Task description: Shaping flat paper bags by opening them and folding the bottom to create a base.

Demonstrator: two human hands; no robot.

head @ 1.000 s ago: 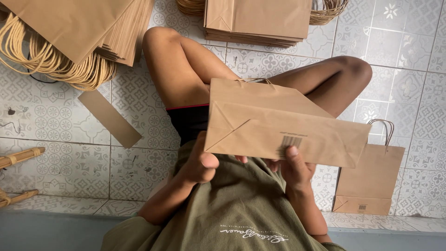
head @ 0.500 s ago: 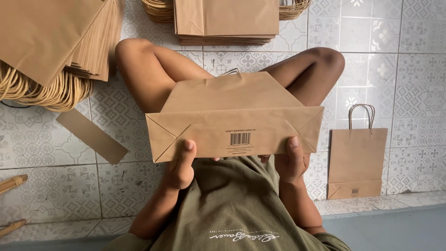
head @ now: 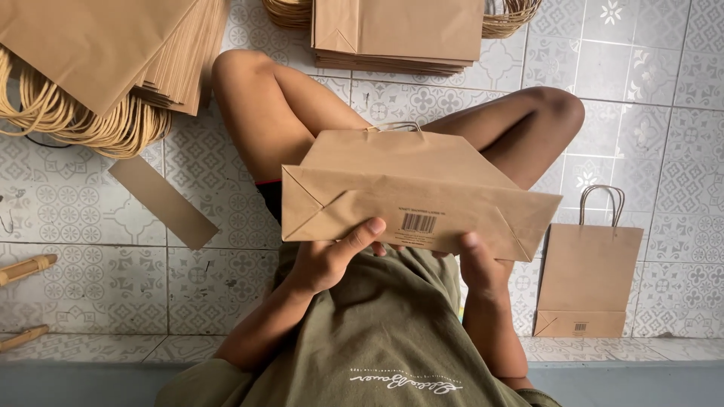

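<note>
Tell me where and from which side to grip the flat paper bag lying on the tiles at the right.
Grip the flat paper bag by its twisted handle loop, coming from the far end: the loop sticks out past the bag's top edge onto bare tile, while the body lies flat, offering no edge to pinch.

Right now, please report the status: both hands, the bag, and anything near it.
Left hand and right hand grip the brown paper bag at its folded bottom. Bag held over the lap. Flat bag lies right, clear.
</note>
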